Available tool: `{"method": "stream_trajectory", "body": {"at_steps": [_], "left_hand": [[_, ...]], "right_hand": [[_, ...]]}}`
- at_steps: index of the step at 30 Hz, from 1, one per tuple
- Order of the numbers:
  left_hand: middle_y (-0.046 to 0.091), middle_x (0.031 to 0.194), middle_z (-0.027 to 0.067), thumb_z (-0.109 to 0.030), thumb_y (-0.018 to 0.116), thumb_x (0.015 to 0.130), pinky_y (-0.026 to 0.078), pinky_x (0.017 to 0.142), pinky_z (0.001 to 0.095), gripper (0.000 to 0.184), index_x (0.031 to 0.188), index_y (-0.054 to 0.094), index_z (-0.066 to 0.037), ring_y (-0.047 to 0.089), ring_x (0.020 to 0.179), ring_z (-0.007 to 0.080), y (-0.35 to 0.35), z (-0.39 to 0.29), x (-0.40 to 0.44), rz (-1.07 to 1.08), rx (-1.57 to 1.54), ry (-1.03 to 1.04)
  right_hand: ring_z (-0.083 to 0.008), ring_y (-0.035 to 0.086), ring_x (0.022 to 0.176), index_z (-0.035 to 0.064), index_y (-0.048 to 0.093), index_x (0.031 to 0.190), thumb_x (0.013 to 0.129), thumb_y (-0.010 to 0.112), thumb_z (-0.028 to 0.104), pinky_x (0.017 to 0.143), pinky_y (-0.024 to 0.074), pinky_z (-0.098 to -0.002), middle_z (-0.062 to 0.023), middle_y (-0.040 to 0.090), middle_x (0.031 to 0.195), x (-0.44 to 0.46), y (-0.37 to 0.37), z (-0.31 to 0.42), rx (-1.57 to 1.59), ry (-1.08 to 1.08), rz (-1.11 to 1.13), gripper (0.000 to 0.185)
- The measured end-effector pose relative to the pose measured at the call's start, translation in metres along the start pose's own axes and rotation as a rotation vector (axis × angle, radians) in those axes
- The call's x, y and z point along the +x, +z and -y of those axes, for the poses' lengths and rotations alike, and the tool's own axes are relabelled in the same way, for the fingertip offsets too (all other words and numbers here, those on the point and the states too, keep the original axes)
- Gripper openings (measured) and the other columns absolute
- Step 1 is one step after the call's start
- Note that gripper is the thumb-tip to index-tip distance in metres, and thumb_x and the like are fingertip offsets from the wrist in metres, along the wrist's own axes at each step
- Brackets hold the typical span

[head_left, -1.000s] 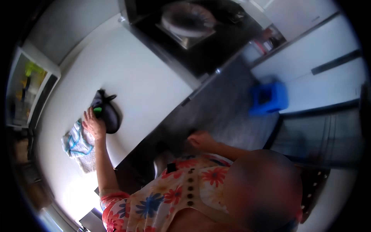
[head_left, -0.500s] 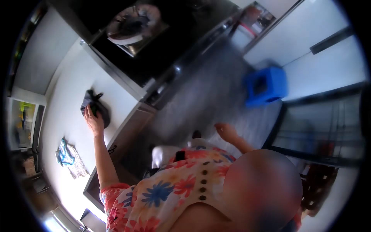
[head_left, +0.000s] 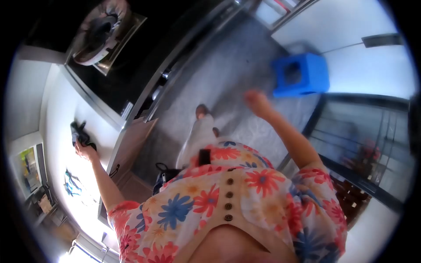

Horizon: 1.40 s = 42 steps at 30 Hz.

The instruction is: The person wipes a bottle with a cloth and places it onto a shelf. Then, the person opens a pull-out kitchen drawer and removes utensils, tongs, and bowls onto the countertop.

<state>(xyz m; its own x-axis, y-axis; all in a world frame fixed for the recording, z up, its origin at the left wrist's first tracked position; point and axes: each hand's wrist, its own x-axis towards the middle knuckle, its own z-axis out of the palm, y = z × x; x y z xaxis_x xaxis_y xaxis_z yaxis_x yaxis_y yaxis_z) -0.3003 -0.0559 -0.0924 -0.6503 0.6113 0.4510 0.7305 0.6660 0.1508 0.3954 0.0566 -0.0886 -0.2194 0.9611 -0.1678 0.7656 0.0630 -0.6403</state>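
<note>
On the white counter (head_left: 59,103) at the left lies a bunched dark grey cloth (head_left: 80,129). My left hand (head_left: 86,151) is on its near end, fingers bent and closed round the fabric; part of the cloth is hidden under them. My right hand (head_left: 258,103) hangs in the air over the grey floor, away from any object. Motion smears its fingers, so I cannot make out how they are held.
A blue plastic stool (head_left: 302,74) stands on the floor before white cabinets (head_left: 342,26). The black stovetop (head_left: 144,30) bears a round, cloth-like item (head_left: 101,30). A blue-and-white cloth (head_left: 73,184) lies further along the counter. A glass-panelled black frame (head_left: 346,127) is at the right.
The view has shifted with my body as I step along the floor. The dark cloth looks more bunched under my left hand. My right arm has swung further forward.
</note>
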Motion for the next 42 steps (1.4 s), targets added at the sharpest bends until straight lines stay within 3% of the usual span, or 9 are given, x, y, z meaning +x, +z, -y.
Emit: {"method": "stream_trajectory", "body": {"at_steps": [8, 13, 18, 23, 29, 30, 34, 38, 42], "left_hand": [[0.056, 0.095, 0.0211, 0.002, 0.055, 0.070, 0.045, 0.079, 0.0409, 0.034, 0.104, 0.058, 0.001, 0.055, 0.086, 0.0368, -0.044, -0.115, -0.013, 0.279, 0.068, 0.104], [0.062, 0.085, 0.0096, 0.000, 0.050, 0.068, 0.044, 0.072, 0.0256, 0.038, 0.104, 0.060, 0.002, 0.057, 0.077, 0.0157, -0.100, -0.265, -0.032, 0.861, -0.452, -0.094], [0.057, 0.081, 0.0022, 0.000, 0.051, 0.068, 0.039, 0.063, 0.0184, 0.037, 0.103, 0.059, 0.004, 0.050, 0.071, 0.0067, -0.106, -0.404, -0.065, 1.169, -0.673, -0.046], [0.061, 0.089, 0.0034, -0.009, 0.060, 0.072, 0.044, 0.074, 0.0231, 0.037, 0.107, 0.058, 0.004, 0.053, 0.081, 0.0084, -0.071, -0.541, -0.143, 1.344, -0.784, -0.046], [0.064, 0.092, 0.0142, -0.029, 0.064, 0.073, 0.049, 0.072, 0.0305, 0.046, 0.112, 0.056, -0.006, 0.062, 0.083, 0.0194, -0.037, -0.696, -0.243, 1.631, -1.068, 0.224], [0.061, 0.095, 0.0073, -0.014, 0.066, 0.075, 0.049, 0.070, 0.0259, 0.041, 0.113, 0.055, -0.003, 0.059, 0.079, 0.0124, -0.042, -0.720, -0.231, 1.805, -1.003, 0.277], [0.062, 0.079, 0.0082, -0.010, 0.065, 0.074, 0.050, 0.061, 0.0255, 0.017, 0.091, 0.066, -0.005, 0.060, 0.067, 0.0159, -0.021, -0.752, -0.160, 0.910, -0.843, 0.566], [0.062, 0.074, 0.0070, -0.013, 0.065, 0.075, 0.049, 0.057, 0.0271, 0.015, 0.088, 0.067, -0.007, 0.061, 0.063, 0.0171, 0.009, -0.763, -0.059, 0.194, -0.670, 0.487], [0.060, 0.073, 0.0046, -0.023, 0.065, 0.074, 0.048, 0.063, 0.0296, 0.017, 0.087, 0.068, -0.012, 0.060, 0.066, 0.0198, 0.050, -0.776, -0.012, 0.217, -0.521, 0.347]], "right_hand": [[-0.0339, 0.060, 0.077, 0.0055, 0.066, 0.086, 0.076, 0.051, 0.013, 0.071, 0.0481, -0.0391, -0.0166, 0.063, 0.083, -0.017, -0.015, -0.086, -0.090, 0.269, 0.199, 0.019], [-0.0342, 0.059, 0.078, 0.0052, 0.066, 0.083, 0.074, 0.051, 0.012, 0.073, 0.0479, -0.0388, -0.0171, 0.063, 0.083, -0.007, -0.033, -0.137, -0.056, 0.369, 0.238, 0.018], [-0.0294, 0.062, 0.076, 0.0041, 0.065, 0.088, 0.077, 0.053, 0.017, 0.071, 0.0486, -0.0361, -0.0158, 0.064, 0.082, 0.044, -0.073, -0.192, -0.001, 0.331, 0.346, 0.021], [-0.0133, 0.059, 0.080, 0.0049, 0.055, 0.113, 0.084, 0.057, 0.029, 0.063, 0.0448, -0.0230, -0.0063, 0.062, 0.092, 0.134, -0.152, -0.169, 0.625, 0.486, 0.524, 0.038], [-0.0104, 0.052, 0.093, 0.0045, 0.044, 0.124, 0.083, 0.061, 0.027, 0.073, 0.0439, -0.0240, -0.0042, 0.056, 0.104, 0.179, -0.185, -0.136, 0.998, 0.422, 0.715, 0.050], [-0.0099, 0.052, 0.093, 0.0030, 0.046, 0.123, 0.083, 0.062, 0.026, 0.076, 0.0435, -0.0244, -0.0034, 0.056, 0.103, 0.185, -0.189, -0.132, 1.047, 0.415, 0.720, 0.049], [-0.0079, 0.052, 0.082, 0.0028, 0.054, 0.111, 0.081, 0.063, 0.021, 0.073, 0.0426, -0.0223, -0.0011, 0.056, 0.092, 0.209, -0.198, -0.155, 0.873, 0.417, 0.810, 0.035], [-0.0063, 0.048, 0.076, 0.0035, 0.056, 0.109, 0.082, 0.063, 0.017, 0.067, 0.0412, -0.0215, 0.0006, 0.055, 0.085, 0.220, -0.204, -0.176, 0.719, 0.400, 0.784, 0.031], [-0.0053, 0.048, 0.076, 0.0025, 0.056, 0.108, 0.082, 0.063, 0.011, 0.068, 0.0412, -0.0204, 0.0012, 0.055, 0.083, 0.229, -0.206, -0.191, 0.764, 0.411, 0.725, 0.028]]}}
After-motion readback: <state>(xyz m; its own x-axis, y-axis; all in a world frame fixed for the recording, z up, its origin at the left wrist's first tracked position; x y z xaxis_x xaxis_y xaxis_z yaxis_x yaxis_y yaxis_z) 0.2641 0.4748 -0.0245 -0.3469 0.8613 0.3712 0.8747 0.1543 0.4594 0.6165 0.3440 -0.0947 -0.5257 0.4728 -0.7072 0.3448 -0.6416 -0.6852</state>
